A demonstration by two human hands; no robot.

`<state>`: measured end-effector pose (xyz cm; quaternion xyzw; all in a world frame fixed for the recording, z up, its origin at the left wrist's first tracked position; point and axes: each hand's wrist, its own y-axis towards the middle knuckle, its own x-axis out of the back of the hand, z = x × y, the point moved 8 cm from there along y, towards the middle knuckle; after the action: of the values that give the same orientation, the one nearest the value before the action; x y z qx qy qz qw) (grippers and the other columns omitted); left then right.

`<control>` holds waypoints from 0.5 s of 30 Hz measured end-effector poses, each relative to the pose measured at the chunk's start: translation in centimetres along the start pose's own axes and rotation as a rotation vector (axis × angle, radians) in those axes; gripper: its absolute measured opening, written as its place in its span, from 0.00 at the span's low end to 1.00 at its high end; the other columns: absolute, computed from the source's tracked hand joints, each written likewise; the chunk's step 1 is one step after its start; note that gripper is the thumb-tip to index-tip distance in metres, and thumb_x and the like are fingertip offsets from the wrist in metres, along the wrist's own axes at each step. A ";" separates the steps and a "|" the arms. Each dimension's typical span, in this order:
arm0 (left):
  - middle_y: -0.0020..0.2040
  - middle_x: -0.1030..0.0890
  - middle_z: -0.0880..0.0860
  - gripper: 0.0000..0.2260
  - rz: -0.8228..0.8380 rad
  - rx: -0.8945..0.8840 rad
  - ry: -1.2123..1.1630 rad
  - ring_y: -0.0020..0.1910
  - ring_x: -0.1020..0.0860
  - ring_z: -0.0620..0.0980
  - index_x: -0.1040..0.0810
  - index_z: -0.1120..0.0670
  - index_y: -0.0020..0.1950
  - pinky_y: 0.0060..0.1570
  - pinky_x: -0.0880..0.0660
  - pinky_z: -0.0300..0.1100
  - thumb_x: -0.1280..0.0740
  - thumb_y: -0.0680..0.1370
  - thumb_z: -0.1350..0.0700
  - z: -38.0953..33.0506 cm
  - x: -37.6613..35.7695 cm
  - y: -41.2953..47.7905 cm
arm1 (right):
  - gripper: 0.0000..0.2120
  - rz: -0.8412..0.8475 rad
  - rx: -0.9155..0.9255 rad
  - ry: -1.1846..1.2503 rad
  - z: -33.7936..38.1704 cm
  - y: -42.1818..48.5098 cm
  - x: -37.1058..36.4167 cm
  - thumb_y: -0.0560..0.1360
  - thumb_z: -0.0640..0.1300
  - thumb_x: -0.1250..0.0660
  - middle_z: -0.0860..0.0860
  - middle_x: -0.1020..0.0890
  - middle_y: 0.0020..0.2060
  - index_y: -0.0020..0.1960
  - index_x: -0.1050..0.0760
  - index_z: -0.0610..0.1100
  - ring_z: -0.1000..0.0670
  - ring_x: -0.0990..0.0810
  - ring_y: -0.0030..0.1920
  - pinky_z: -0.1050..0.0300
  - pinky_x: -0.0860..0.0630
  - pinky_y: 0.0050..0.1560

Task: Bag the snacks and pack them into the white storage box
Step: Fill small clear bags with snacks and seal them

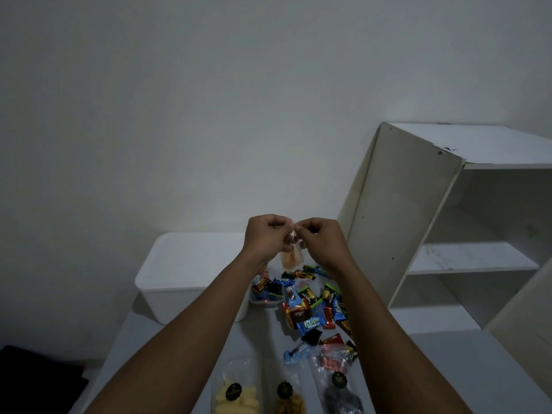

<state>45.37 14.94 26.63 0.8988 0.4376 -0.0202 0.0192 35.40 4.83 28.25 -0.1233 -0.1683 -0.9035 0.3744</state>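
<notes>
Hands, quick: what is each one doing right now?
Left hand: pinches the top of a small clear bag, held up over the table.
Right hand: pinches the same bag's top.

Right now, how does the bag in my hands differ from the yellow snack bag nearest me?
The held bag hangs in the air, pinched by left hand and right hand; the yellow-snack bag lies on the table, untouched. The yellow-snack bag bears a dark round sticker; the held bag shows none. Both are clear plastic.
</notes>
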 end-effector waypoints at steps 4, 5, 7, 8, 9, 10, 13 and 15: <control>0.44 0.16 0.58 0.06 0.044 0.049 -0.080 0.37 0.16 0.51 0.18 0.63 0.53 0.41 0.17 0.48 0.34 0.79 0.62 0.2 -0.4 0.0 | 0.05 0.015 0.041 -0.102 -0.3 0.1 0.2 0.74 0.46 0.27 0.51 0.17 0.39 0.48 0.17 0.45 0.55 0.21 0.37 0.60 0.25 0.38; 0.45 0.16 0.59 0.07 0.057 0.051 -0.085 0.39 0.16 0.53 0.19 0.62 0.55 0.43 0.17 0.48 0.34 0.80 0.62 0.3 -0.4 0.0 | 0.05 -0.015 0.040 -0.127 -0.5 0.3 0.5 0.75 0.46 0.28 0.51 0.17 0.38 0.48 0.17 0.45 0.55 0.21 0.36 0.58 0.25 0.38; 0.47 0.16 0.58 0.09 0.015 0.005 -0.004 0.43 0.16 0.54 0.20 0.59 0.58 0.45 0.19 0.48 0.32 0.79 0.60 0.3 0.1 0.4 | 0.05 -0.028 0.019 -0.131 -0.7 0.4 0.9 0.78 0.45 0.31 0.52 0.17 0.37 0.47 0.17 0.45 0.53 0.20 0.36 0.58 0.26 0.39; 0.49 0.17 0.55 0.10 -0.021 -0.037 0.074 0.46 0.17 0.52 0.20 0.56 0.59 0.46 0.21 0.46 0.30 0.78 0.58 0.1 0.6 0.5 | 0.06 -0.004 0.006 -0.120 -0.7 0.4 1.1 0.78 0.45 0.32 0.51 0.18 0.36 0.47 0.18 0.44 0.52 0.20 0.36 0.58 0.25 0.39; 0.51 0.18 0.52 0.10 -0.036 -0.073 0.136 0.49 0.18 0.49 0.19 0.54 0.59 0.48 0.22 0.43 0.29 0.78 0.56 -0.2 0.9 0.6 | 0.06 0.031 0.000 -0.111 -0.5 0.3 1.1 0.79 0.45 0.32 0.51 0.18 0.36 0.47 0.18 0.43 0.53 0.20 0.36 0.58 0.25 0.39; 0.52 0.18 0.50 0.09 -0.027 -0.093 0.167 0.50 0.20 0.47 0.19 0.53 0.57 0.48 0.24 0.39 0.29 0.78 0.55 -0.4 1.1 0.8 | 0.07 0.067 -0.002 -0.109 -0.3 0.3 1.2 0.79 0.45 0.32 0.51 0.18 0.36 0.48 0.18 0.42 0.53 0.20 0.36 0.60 0.26 0.38; 0.46 0.19 0.51 0.05 0.071 -0.089 0.187 0.43 0.23 0.45 0.18 0.56 0.52 0.42 0.28 0.34 0.31 0.79 0.57 -0.5 0.7 0.9 | 0.07 0.115 0.005 -0.154 0.3 0.2 1.9 0.78 0.44 0.32 0.50 0.18 0.36 0.49 0.18 0.40 0.57 0.21 0.34 0.66 0.29 0.35; 0.43 0.21 0.52 0.04 0.131 -0.112 0.223 0.41 0.26 0.46 0.19 0.55 0.49 0.42 0.28 0.36 0.33 0.80 0.57 -0.7 0.2 0.7 | 0.08 0.111 0.042 -0.207 0.8 0.4 2.0 0.78 0.45 0.31 0.50 0.18 0.35 0.48 0.19 0.41 0.59 0.22 0.31 0.67 0.29 0.33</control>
<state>46.05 14.65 27.38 0.9196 0.3777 0.1057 0.0219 34.35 3.61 29.80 -0.2170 -0.2178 -0.8602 0.4069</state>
